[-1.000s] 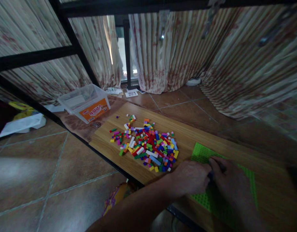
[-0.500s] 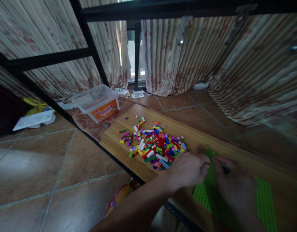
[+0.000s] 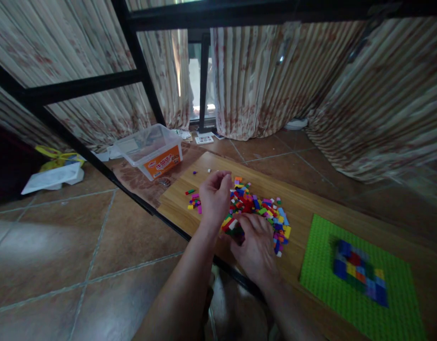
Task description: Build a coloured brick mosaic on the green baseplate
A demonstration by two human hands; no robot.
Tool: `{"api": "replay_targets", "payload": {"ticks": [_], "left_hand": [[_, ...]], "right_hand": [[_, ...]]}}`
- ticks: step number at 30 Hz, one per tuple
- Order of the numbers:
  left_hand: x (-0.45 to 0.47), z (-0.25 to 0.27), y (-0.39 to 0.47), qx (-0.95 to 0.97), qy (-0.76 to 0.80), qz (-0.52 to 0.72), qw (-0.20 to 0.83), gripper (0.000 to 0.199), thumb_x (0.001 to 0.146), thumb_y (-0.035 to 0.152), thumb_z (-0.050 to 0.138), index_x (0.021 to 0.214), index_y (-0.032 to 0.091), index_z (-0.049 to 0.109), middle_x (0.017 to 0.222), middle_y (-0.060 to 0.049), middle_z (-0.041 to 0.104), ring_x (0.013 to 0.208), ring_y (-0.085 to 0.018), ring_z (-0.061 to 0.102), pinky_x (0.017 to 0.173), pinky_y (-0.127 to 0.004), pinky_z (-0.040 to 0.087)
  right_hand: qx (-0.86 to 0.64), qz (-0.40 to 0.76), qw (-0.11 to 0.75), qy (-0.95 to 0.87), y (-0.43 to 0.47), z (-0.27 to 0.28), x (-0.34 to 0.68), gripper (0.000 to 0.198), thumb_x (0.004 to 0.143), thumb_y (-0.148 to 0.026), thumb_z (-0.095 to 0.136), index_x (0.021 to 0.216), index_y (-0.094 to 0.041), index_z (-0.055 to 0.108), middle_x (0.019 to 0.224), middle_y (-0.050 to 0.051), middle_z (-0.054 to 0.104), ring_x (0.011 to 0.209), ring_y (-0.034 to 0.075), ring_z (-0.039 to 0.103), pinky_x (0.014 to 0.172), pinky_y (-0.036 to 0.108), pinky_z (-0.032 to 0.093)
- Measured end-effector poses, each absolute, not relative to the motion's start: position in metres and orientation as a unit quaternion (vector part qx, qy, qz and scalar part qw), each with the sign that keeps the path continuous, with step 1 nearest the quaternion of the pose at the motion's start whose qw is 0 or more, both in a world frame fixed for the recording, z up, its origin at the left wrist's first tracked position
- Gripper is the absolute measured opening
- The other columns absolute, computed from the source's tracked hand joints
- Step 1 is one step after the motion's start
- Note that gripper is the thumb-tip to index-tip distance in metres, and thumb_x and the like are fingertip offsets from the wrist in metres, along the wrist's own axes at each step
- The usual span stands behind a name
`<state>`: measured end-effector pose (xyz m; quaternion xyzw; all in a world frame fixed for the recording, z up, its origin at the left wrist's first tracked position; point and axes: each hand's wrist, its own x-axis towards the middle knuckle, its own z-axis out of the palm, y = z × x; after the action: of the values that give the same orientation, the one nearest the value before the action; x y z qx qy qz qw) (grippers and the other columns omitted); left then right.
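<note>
A heap of small coloured building bricks (image 3: 280, 218) lies loose on the wooden board. My left hand (image 3: 215, 196) is over the heap's left side, fingers curled together in a pinch. Whatever those fingers hold, if anything, is hidden. Lower down, my right hand (image 3: 256, 244) reaches into the near side of the heap, thumb and fingers apart around some bricks, among them a white one (image 3: 233, 224). To the right lies a green studded baseplate (image 3: 321, 241). A blurred build of blue, red, yellow and orange bricks (image 3: 360, 272) stands on it.
A clear plastic tub (image 3: 147, 144) with an orange label stands beyond the far left end of the wooden board (image 3: 300, 199). A black metal frame (image 3: 86, 87) crosses the upper left. Striped curtains (image 3: 254, 85) hang behind, above a tiled floor (image 3: 62, 246).
Both hands have moved left from the green baseplate to the brick heap. The build on the baseplate is now uncovered. The camera view has shifted slightly.
</note>
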<state>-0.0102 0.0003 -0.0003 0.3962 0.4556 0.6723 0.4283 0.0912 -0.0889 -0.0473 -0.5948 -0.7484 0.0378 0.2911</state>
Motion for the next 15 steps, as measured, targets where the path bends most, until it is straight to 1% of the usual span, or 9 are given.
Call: {"api": "replay_targets", "payload": {"ticks": [4, 8, 12, 15], "left_hand": [[-0.030, 0.001, 0.000, 0.387, 0.451, 0.679, 0.432, 0.010, 0.077, 0.024, 0.063, 0.080, 0.015, 0.066, 0.061, 0.003, 0.058, 0.056, -0.008, 0.053, 0.055, -0.018, 0.041], [-0.037, -0.001, 0.001, 0.389, 0.466, 0.658, 0.445, 0.008, 0.078, 0.022, 0.060, 0.078, 0.015, 0.065, 0.062, 0.003, 0.058, 0.055, -0.008, 0.051, 0.053, -0.018, 0.039], [-0.041, -0.011, 0.002, 0.466, 0.501, 0.571, 0.455, 0.010, 0.077, 0.018, 0.059, 0.080, 0.015, 0.068, 0.064, 0.003, 0.061, 0.057, -0.009, 0.052, 0.055, -0.019, 0.039], [-0.043, -0.017, 0.000, 0.576, 0.495, 0.473, 0.446, 0.020, 0.075, 0.009, 0.055, 0.085, 0.015, 0.071, 0.076, -0.001, 0.068, 0.069, -0.012, 0.058, 0.065, -0.021, 0.045]], "right_hand": [[-0.608, -0.006, 0.271, -0.746, -0.087, -0.055, 0.078, 0.041, 0.081, -0.045, 0.067, 0.113, -0.018, 0.066, 0.108, 0.012, 0.066, 0.104, 0.031, 0.052, 0.093, 0.048, 0.039], [-0.601, -0.008, 0.285, -0.747, -0.085, -0.060, 0.074, 0.034, 0.082, -0.039, 0.067, 0.109, -0.019, 0.067, 0.106, 0.010, 0.066, 0.104, 0.029, 0.053, 0.093, 0.047, 0.040], [-0.594, 0.025, 0.344, -0.727, -0.082, -0.057, 0.084, 0.032, 0.081, -0.040, 0.068, 0.107, -0.020, 0.068, 0.105, 0.009, 0.066, 0.103, 0.028, 0.055, 0.093, 0.047, 0.043], [-0.604, 0.092, 0.410, -0.677, -0.079, -0.049, 0.101, 0.035, 0.079, -0.045, 0.069, 0.106, -0.022, 0.069, 0.109, 0.009, 0.065, 0.104, 0.027, 0.058, 0.094, 0.047, 0.045]]}}
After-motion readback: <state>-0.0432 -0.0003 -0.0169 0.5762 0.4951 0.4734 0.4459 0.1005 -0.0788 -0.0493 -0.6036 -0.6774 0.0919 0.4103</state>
